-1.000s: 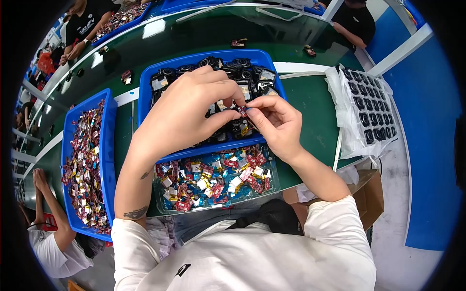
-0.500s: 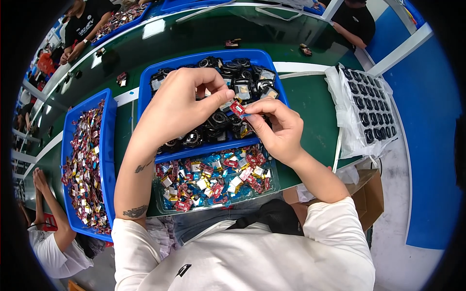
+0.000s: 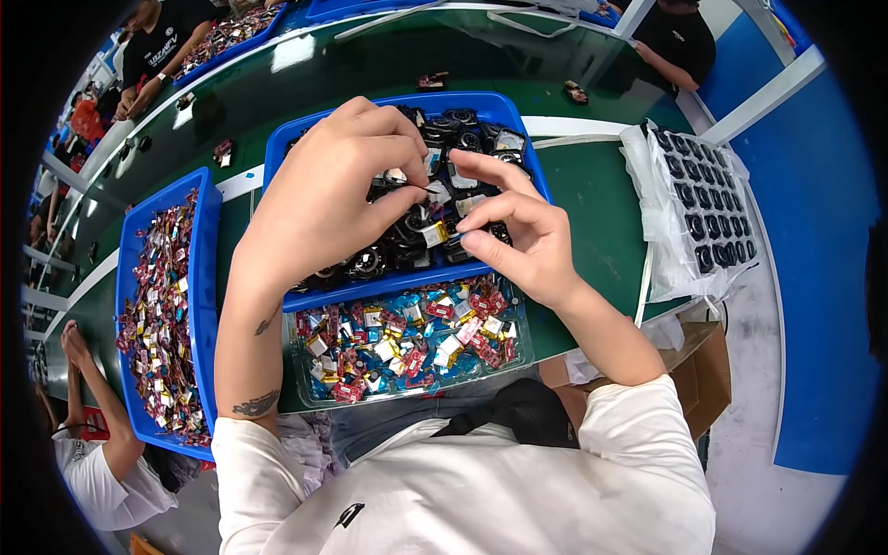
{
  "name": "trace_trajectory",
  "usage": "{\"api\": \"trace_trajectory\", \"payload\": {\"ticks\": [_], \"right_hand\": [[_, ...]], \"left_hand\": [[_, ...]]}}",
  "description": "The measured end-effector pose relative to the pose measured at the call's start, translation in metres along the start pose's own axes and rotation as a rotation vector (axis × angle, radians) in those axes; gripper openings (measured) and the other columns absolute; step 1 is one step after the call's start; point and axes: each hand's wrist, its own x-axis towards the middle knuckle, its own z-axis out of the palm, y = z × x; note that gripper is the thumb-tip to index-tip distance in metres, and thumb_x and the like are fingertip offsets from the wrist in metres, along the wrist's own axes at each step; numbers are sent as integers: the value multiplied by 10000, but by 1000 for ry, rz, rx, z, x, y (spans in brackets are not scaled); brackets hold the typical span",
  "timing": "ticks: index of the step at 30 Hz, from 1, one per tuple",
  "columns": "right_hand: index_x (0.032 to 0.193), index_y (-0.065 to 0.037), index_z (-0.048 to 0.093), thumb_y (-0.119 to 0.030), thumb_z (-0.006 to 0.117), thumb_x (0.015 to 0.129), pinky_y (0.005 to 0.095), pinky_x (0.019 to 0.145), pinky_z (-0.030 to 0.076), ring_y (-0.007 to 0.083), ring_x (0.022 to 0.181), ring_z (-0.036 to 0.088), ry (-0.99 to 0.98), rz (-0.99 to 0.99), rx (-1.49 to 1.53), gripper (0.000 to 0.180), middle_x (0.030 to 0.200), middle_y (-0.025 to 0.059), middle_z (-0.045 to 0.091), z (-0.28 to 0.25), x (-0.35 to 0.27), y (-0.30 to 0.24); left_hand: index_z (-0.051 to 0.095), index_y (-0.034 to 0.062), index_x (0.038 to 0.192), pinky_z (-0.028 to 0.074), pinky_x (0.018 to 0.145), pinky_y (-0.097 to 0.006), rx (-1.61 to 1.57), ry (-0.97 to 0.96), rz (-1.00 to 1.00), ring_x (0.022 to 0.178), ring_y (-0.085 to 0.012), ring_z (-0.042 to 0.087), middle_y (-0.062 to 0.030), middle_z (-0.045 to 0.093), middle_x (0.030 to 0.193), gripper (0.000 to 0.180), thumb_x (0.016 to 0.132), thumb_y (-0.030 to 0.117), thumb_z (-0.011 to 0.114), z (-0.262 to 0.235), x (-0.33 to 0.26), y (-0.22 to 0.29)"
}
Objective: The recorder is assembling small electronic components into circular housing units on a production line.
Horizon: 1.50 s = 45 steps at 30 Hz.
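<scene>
- Right hand (image 3: 525,242): narrow grip, holding a white-and-yellow part (image 3: 435,234) by one end.
- Left hand (image 3: 340,185): narrow grip, cannot tell on what.
- The part is over the blue bin (image 3: 504,111).

Tub (image 3: 206,240) left, bin (image 3: 416,280) (behind container (image 3: 416,392)); tray (image 3: 661,250) right

From the person's head, a wide fisheye camera looks steeply down over a white shirt (image 3: 518,490) at the bottom of the frame, with the left hand (image 3: 338,190) and right hand (image 3: 525,236) close by at center. The green table (image 3: 592,208) runs toward the top edge, curving near the rim; a co-worker (image 3: 162,48) appears smaller, farther off, at upper left.
</scene>
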Motion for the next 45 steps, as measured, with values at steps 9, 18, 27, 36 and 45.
{"api": "trace_trajectory", "payload": {"ticks": [9,18,27,36,45], "right_hand": [[903,-144,734,-116,787,645,395,934,399,308,1207,433,-127,-233,-415,265,1299,136,533,8,0,-12],[1054,-59,647,-147,796,691,326,835,472,234,1098,551,91,-9,-286,402,1217,112,579,7,-1,-2],[1002,-13,673,-74,762,744,282,788,497,198,928,630,9,-7,-241,279,1044,103,668,5,-4,3],[1059,68,618,-77,630,908,295,854,508,168,927,646,71,243,227,209,1016,122,664,4,-6,-4],[1046,36,637,-112,674,881,285,807,517,155,846,652,-20,292,421,225,965,110,667,-2,-7,0]], "left_hand": [[645,14,757,467,761,-347,-17,9,-45,872,-253,593,-79,655,858,114,680,-1,729,-4,1,1],[640,2,755,469,737,-329,-125,8,-13,812,-240,615,-86,653,795,109,691,-3,728,-4,1,5],[624,-39,756,486,629,-293,-265,4,-143,660,-186,622,-109,644,710,92,720,2,699,1,-1,10],[624,-30,789,494,652,-266,-360,-63,-215,688,-133,627,-68,647,713,91,738,20,680,3,2,9],[664,-10,807,482,662,-309,-291,-216,-188,708,-200,618,-101,652,729,91,729,31,690,5,-1,5]]}}
